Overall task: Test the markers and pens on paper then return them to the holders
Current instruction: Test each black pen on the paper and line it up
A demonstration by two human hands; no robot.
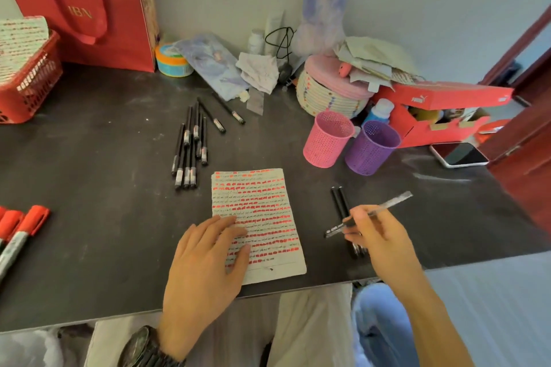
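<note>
**Trouble close to the pen tip**

My left hand (pixel 205 250) lies flat, fingers straight, pressing the white paper sheet (pixel 262 202) crowded with red dashes and black scribbles onto the dark grey table (pixel 104 188). My right hand (pixel 380 235) pinches a slim clear-barrelled plastic pen (pixel 390 202) in curled fingers, its darker end hanging over bare table just right of the sheet.

As I see it, the sheet is nearly full. Only a thin strip at the bottom is blank, so a careless stroke could land on the table. My left fingers cover inked rows and may smear them if they slide. Two black stick pens (pixel 338 202) lie right under my right hand, near the table edge, and a nudge could roll them off. The pink mesh holder (pixel 326 140) and purple mesh holder (pixel 371 149) stand well apart from the sheet, and a long, hasty reach could tip them.
</note>
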